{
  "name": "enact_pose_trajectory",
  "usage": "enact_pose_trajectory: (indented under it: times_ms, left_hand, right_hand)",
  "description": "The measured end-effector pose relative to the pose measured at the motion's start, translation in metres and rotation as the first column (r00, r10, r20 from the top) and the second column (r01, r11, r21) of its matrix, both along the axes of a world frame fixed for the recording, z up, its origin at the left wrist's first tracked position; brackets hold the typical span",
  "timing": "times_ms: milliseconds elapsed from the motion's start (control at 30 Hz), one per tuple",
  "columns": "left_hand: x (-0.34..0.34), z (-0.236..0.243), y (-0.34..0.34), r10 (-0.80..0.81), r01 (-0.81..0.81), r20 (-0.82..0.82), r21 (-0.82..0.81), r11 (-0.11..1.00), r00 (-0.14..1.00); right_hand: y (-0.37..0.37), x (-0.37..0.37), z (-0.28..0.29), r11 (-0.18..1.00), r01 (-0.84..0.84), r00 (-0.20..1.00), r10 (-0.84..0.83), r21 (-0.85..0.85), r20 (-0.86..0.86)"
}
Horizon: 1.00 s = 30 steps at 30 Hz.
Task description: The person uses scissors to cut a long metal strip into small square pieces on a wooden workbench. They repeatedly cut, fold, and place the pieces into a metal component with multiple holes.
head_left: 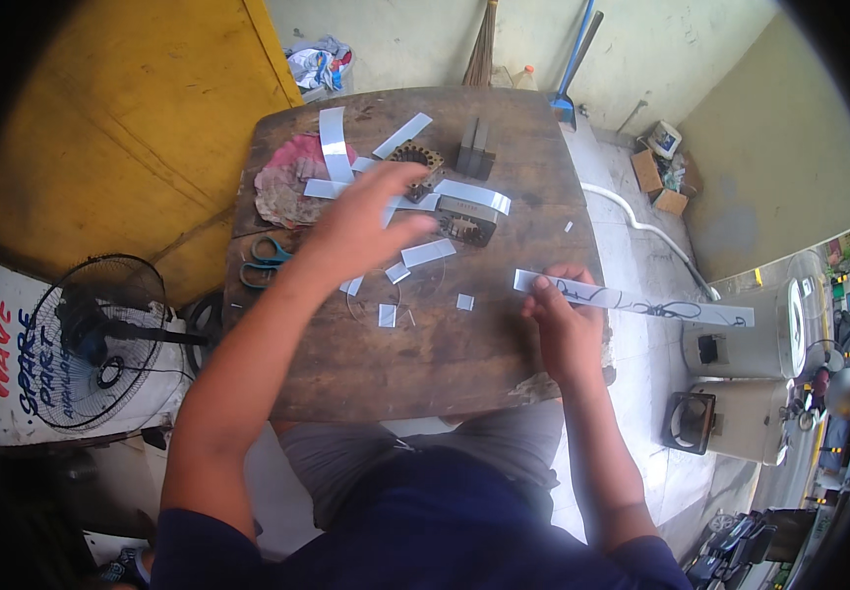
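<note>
Strip (632, 299) (scribbled in black) is sitting pinched in the right hand (564, 323); the left hand (359, 222) is hovering, spread wide.

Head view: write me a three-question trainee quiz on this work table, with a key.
1. Which hand holds the long strip with dark scribbles?
2. True or false: the scissors with teal handles lie near the right edge of the wooden table.
3. Which soft thing lies toward the table's far left corner? A) a sponge; B) a pink-and-grey rag; C) a pair of gloves.

Key: 1. The right hand. 2. False; they lie near the left edge. 3. B.
</note>
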<state>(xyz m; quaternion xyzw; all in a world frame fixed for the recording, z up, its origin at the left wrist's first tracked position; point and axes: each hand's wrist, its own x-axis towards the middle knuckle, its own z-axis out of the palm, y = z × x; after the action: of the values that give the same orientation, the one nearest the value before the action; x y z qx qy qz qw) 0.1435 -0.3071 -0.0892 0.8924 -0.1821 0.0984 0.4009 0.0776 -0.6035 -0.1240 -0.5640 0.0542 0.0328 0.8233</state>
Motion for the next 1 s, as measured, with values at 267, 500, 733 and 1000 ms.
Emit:
enact_pose_trajectory:
  times_ms: [267, 500, 733, 1000]
  left_hand:
    - [-0.076, 0.019, 0.154, 0.226, -0.069, -0.145, 0.68, 0.73, 0.963]
    - [-0.068, 0.038, 0.167, 0.123, 0.176, -0.301, 0.791, 0.586, 0.946]
    - [-0.049, 0.029, 0.156, 0.15, 0.155, -0.419, 0.61, 0.777, 0.896]
    - [-0.09, 0.042, 0.141, 0.136, -0.202, -0.675, -0.021, 0.979, 0.725]
  right_hand:
    - [0.004, 0.014, -0.002, 0.996, -0.067, 0.998, 0.066, -0.065, -0.02]
    - [0.028, 0.018, 0.004, 0.993, -0.085, 0.995, 0.089, -0.083, 0.043]
    - [0.032, 0.017, 0.004, 0.984, -0.079, 0.988, 0.099, -0.161, 0.118]
    - [0.015, 0.009, 0.014, 0.999, -0.025, 0.997, 0.028, -0.046, 0.069]
